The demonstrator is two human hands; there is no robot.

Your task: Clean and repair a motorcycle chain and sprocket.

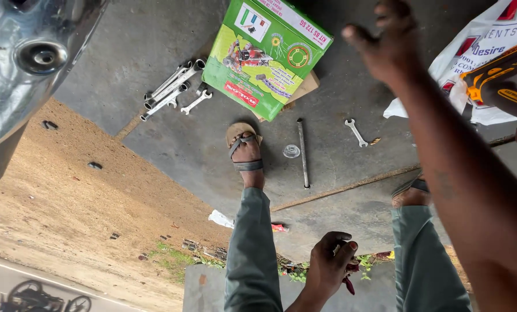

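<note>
While you stood over the rough grey concrete floor (171,144), your left hand (328,270) hung low by your knee, its fingers curled shut around a small dark-red thing (349,283). Most of it was hidden in the grip, so I cannot tell what it was. Your right hand (388,43) was raised and blurred, its fingers loosely spread and holding nothing. It hovered between the green box (267,55) and the white bag (489,34).

The box was glossy printed cardboard, flat and rectangular, lying askew on a plain brown sheet. Just left of it lay a bunch of bright steel spanners (171,89), long and slim with ring ends, touching one another. One small open-ended spanner (355,132) lay alone on the floor to the box's right. A thin, straight, dull metal rod (303,153) lay below the box. A small clear round piece (291,151) sat just beside it.

A foot in a worn strap sandal (245,153) stood near the rod, below the box's corner. The crinkled bag lay at the right edge, with a chunky yellow-and-black power tool (501,75) over it. A curved, mirror-smooth chrome part (27,58) filled the upper left corner. Beyond the floor's edge lay brown, grainy dirt (67,190).
</note>
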